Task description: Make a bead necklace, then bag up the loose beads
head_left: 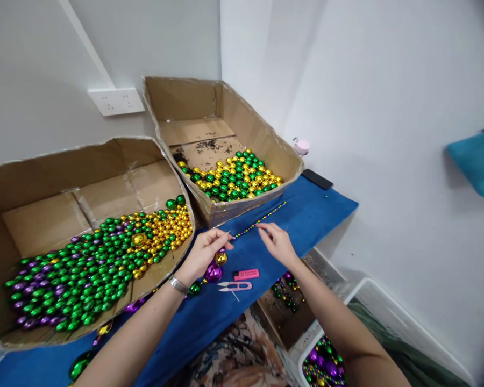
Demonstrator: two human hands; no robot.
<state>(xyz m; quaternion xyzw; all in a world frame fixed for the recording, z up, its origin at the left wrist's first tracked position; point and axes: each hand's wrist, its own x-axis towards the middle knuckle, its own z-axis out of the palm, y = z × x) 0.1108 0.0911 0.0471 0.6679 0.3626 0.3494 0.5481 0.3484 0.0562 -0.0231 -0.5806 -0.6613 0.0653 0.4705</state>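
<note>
Left hand (207,251): fingers pinch the bead strand (271,214)
Right hand (280,245): fingers pressed together at it, hold unclear
Nearby: lighter (248,274), snips (231,286)
Beyond: two cartons (258,115) (crowding the counter (322,212))

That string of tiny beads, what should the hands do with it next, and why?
Perhaps the right hand should gently steady the tiny-bead string: the two are close together, while the left hand seems to pinch its nearer end, above the big purple ball. The thread snips lie on the blue cloth, so cutting can probably wait.
</note>
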